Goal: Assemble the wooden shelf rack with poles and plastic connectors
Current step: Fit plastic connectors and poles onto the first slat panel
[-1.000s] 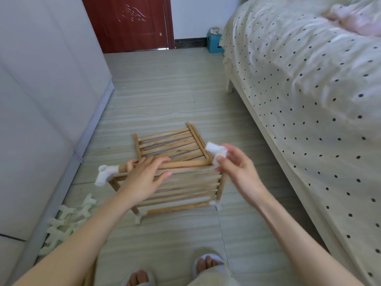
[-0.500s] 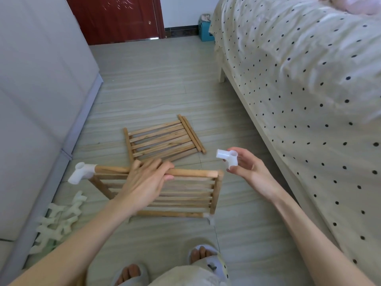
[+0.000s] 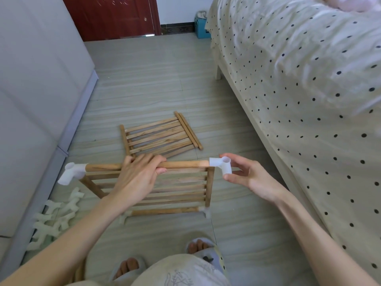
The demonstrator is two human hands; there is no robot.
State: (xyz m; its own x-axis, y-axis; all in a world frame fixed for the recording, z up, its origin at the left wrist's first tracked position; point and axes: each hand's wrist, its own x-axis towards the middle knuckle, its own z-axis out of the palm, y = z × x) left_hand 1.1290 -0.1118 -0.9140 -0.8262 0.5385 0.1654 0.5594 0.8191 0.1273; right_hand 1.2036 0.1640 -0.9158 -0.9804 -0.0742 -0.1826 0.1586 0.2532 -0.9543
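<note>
**Inspector:** Report the scene, biggest item first, all placed against the held shelf panel.

**Operator:** I see the bed (image 3: pixel 309 89) to the right of the held shelf panel (image 3: pixel 177 188), and a grey cabinet (image 3: pixel 37 100) to its left. Beyond the panel, flat on the floor (image 3: pixel 156 79), lies a stack of spare slatted panels (image 3: pixel 160 135); I cannot count how many are stacked. The held panel is raised and tilted, one in number, with its far rail uppermost.

**Inspector:** Hands?

**Operator:** My left hand (image 3: pixel 138 178) is wrapped round the top pole (image 3: pixel 181 164) near its middle, which I judge steadies the panel against the push from the other end. My right hand (image 3: pixel 247 174) pinches a white connector (image 3: pixel 221 165) between thumb and fingers, its socket meeting the pole's right end. Whether it is fully seated I cannot tell.

**Inspector:** Connector count?

**Operator:** Four at the panel: the one in my right hand, one fitted at the top left corner (image 3: pixel 72 172), and two at the near corners, left (image 3: pixel 123 217) and right (image 3: pixel 206 211), both blurred. A loose pile of connectors (image 3: pixel 55 217) sits on the floor left of the panel, by the cabinet base; I cannot count it reliably.

**Inspector:** Stage?

**Operator:** I judge this the last corner of this panel; uprights are not yet fitted.
</note>
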